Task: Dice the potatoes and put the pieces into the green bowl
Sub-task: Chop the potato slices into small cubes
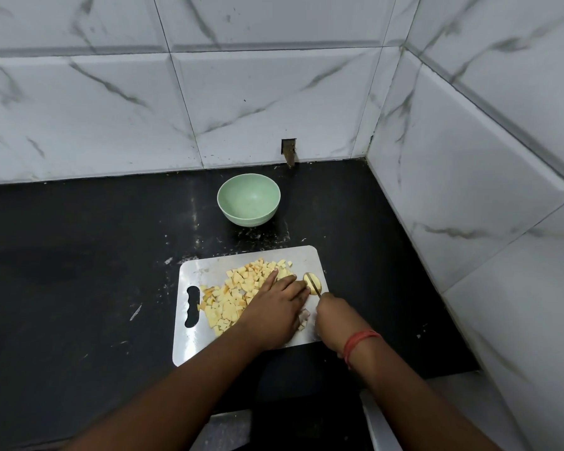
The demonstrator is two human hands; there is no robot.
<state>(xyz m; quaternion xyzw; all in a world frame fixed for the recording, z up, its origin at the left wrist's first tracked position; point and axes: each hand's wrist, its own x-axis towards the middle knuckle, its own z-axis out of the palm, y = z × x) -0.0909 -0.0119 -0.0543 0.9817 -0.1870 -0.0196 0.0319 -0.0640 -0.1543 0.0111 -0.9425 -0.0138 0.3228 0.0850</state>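
The last potato piece (312,282) lies at the right end of the cutting board (189,340), and the knife (314,284) crosses it, so I judge the person is in the middle of a cut. The left hand (279,305) lies over the board with its fingers reaching to this piece, pressing it from the left side, probably so that it does not roll under the blade; the index finger is stretched forward over the pile. The right hand (334,319) is closed around the knife handle, which is mostly hidden inside the fist. The diced potato (238,296) is spread over the middle and left part of the board, pushed away from the cutting place to keep room there. The green bowl (248,199) stands on the black bench (79,271) behind the board, near the wall, and it looks empty, so the moving of the pieces is not yet begun. A red thread (358,341) is around the right wrist. White marbled tiles (274,92) cover the corner walls.
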